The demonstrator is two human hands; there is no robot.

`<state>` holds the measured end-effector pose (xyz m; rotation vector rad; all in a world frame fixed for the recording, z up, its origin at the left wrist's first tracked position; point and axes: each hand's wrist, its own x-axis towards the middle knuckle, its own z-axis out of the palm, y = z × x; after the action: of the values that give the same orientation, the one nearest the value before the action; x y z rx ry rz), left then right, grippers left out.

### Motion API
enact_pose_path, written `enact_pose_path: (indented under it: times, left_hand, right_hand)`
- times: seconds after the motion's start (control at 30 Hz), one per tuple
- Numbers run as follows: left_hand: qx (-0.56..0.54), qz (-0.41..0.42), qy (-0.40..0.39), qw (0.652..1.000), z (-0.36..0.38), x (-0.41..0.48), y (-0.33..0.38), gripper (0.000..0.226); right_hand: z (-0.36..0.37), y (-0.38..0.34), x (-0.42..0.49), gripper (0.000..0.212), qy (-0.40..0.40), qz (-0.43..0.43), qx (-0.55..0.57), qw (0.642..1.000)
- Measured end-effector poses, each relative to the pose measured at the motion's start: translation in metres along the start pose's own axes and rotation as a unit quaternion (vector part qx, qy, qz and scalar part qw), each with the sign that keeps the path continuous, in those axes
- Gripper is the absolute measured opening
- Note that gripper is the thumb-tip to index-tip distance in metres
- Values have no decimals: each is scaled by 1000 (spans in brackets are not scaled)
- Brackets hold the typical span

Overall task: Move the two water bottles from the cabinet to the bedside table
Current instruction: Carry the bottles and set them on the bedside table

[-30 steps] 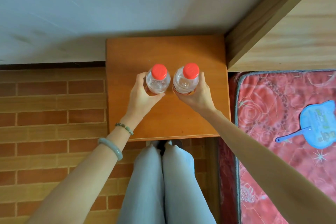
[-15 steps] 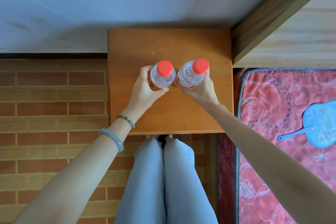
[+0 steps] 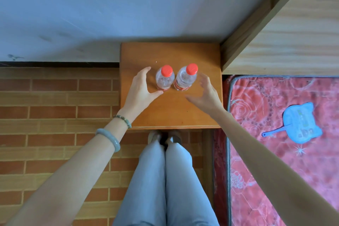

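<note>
**Bottles set down, hands let go**

Smooth orange wood forms the table [image 3: 183,108], which stands against a pale wall, with brick-pattern floor on one side and a red patterned mattress [image 3: 275,134] on the other. Both bottles stand upright on it, almost touching: clear ribbed plastic, red caps, red label bands low down.

The left hand [image 3: 139,91] is spread wide, its thumb tip at the base of the left bottle [image 3: 164,79] and its fingers just clear. The right hand [image 3: 207,91] is also spread, just beside the right bottle [image 3: 185,79], gripping nothing.

By the look of it, placing is finished and release is the step in hand. The next move calls only for drawing both hands straight back without nudging the light, tall bottles.
</note>
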<state>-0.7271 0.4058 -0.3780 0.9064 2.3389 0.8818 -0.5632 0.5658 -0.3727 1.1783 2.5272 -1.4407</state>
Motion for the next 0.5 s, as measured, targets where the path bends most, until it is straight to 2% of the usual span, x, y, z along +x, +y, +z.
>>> enact_pose_path:
  times: [0.1, 0.2, 0.3, 0.5]
  left_hand:
    - [80, 63, -5, 995, -35, -21, 35, 86]
    - [147, 120, 6, 982, -73, -45, 78, 87]
    - [184, 162, 46, 969, -113, -72, 121, 87]
    - [288, 144, 141, 936, -177, -127, 184, 89]
  right_hand:
    - [-34, -44, -31, 80, -4, 5, -56, 998]
    - [-64, -99, -65, 70, -4, -50, -137, 989]
    - [-87, -150, -101, 68, -6, -112, -195, 974]
    - [-125, -219, -148, 69, 45, -224, -283, 932]
